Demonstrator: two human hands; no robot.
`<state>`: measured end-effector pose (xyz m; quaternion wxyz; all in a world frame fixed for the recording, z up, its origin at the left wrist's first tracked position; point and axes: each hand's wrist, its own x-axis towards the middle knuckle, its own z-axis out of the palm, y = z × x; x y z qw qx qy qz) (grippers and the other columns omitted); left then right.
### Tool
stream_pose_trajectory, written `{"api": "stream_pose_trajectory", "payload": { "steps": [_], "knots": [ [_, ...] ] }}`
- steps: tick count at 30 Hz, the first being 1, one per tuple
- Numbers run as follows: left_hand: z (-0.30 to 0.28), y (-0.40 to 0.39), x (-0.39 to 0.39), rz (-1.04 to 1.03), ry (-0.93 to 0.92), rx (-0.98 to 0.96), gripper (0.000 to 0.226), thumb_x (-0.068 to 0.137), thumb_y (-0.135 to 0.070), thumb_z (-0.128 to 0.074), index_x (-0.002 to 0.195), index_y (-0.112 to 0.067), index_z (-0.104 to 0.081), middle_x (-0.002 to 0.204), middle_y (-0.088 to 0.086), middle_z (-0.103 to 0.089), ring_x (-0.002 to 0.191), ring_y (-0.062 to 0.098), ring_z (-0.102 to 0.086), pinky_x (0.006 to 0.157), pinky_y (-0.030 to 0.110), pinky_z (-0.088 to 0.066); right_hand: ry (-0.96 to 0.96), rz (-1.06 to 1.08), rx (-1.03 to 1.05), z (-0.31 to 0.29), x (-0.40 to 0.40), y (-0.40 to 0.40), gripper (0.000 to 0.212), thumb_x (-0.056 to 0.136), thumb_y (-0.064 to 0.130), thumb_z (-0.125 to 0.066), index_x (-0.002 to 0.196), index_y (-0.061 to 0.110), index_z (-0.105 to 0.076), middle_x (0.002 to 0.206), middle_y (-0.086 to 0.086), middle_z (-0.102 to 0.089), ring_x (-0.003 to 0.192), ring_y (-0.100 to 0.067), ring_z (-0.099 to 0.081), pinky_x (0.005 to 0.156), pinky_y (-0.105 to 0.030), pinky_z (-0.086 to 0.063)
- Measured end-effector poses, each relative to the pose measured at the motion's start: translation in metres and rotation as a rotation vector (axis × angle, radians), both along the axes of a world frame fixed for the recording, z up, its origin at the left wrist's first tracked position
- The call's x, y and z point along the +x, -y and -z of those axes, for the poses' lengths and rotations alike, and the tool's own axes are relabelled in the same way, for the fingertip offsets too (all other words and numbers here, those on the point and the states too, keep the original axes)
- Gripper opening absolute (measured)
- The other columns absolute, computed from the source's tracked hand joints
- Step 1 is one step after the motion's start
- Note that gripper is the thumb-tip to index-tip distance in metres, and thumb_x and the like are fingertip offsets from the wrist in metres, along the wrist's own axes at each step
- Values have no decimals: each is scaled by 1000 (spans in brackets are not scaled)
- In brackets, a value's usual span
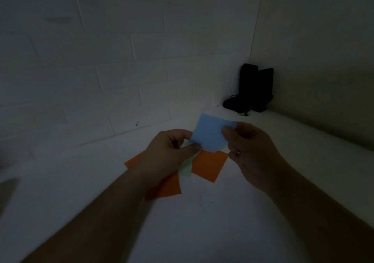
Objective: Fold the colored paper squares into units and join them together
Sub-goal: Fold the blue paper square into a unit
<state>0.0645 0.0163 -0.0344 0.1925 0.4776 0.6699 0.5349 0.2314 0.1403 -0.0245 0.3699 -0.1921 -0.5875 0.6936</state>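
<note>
- Two hands raised above a white counter point(202, 222), sharing one light blue paper square point(210, 136).
- Left hand point(168, 153): grip narrow, thumb and fingers pinching the blue square at its lower left corner.
- Right hand point(253, 153): grip narrow, thumb laid over the square's right edge, fingers behind; held, not merely touched.
- Blue square held in the air between both hands, above the other sheets, apparently flat; no crease discernible in the dim light.
- Flat on the counter below the hands: orange square point(209, 165) under the blue one, second orange square point(166, 187) partly covered by the left forearm, third orange corner point(132, 162) showing left of the left wrist, pale green sheet point(187, 169) between the orange ones, overlapped by them.
- Progress judged as very early: no folded unit visible anywhere, no joined pieces, every visible sheet apparently unfolded.
- Step in hand judged as the first fold of the blue square.
- Remaining: folding of each visible sheet into a unit, then joining of all units.
- Dark objects point(253, 89) standing in the far corner against the wall, well apart from the papers; nature not determinable.
- No brand, label or legible writing found on papers, counter or wall.
- Lighting poor; fine detail unverifiable.
</note>
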Motion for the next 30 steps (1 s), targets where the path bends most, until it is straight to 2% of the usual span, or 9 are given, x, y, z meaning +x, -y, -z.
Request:
{"api": "stream_pose_trajectory", "payload": {
  "steps": [3,8,12,16,18,22,24,27,30],
  "knots": [
    [1,-2,3,-37,68,13,11,96,-21,-72,99,-27,-80,49,-5,-44,45,8,-39,50,18,-35,-29,-23,-3,-1,2,-2,38,97,12,-59,63,26,-68,53,3,-41,49,-10,-34,53,-26,-28],
    [-3,-3,8,5,326,47,15,100,-17,-64,107,-9,-75,69,7,-67,61,18,-61,63,29,-53,-95,-96,-122,3,3,-9,31,91,20,-61,65,18,-45,54,-1,-29,47,-12,-27,51,-30,-19],
    [-4,-2,9,28,376,61,15,101,-19,-63,104,-13,-77,93,7,-77,78,19,-69,74,30,-56,-100,-110,-180,3,4,-10,33,96,17,-57,66,21,-47,49,3,-33,44,-11,-31,47,-26,-25],
    [-6,0,12,22,308,24,12,95,-17,-71,97,-6,-76,84,14,-73,70,13,-68,61,21,-52,-73,-82,-156,2,3,-9,41,98,18,-58,58,24,-50,49,3,-31,44,-11,-28,48,-26,-24],
    [-9,1,13,56,297,-31,15,95,-15,-70,92,-2,-75,86,20,-72,70,17,-68,62,23,-51,-59,-69,-135,-2,4,-5,48,99,18,-57,52,23,-52,47,4,-31,42,-9,-28,46,-23,-26],
    [-10,2,17,123,371,-113,18,99,-9,-62,82,-3,-65,67,11,-59,59,17,-54,58,24,-47,-46,18,-97,-8,4,3,31,102,12,-54,72,19,-58,46,6,-47,40,-7,-40,47,-21,-33],
    [-12,0,19,70,539,-110,14,100,-11,-60,88,-4,-62,65,7,-56,56,15,-52,55,24,-48,-16,122,-28,-6,0,-2,10,100,16,-59,104,24,-64,61,-5,-48,51,-13,-38,50,-26,-30],
    [-15,-3,17,-20,827,-81,11,99,-15,-62,103,-5,-63,70,5,-58,59,13,-54,57,26,-52,52,201,218,1,3,-14,55,97,5,-60,131,46,-49,79,-13,-50,59,-14,-42,49,-24,-38],
    [-17,-3,16,-17,985,-54,19,98,-13,-62,113,-3,-64,74,7,-64,62,13,-60,57,25,-58,275,161,873,8,7,-13,84,87,-10,-59,132,58,-44,98,4,-54,70,-7,-50,55,-17,-45]
  ]
}}
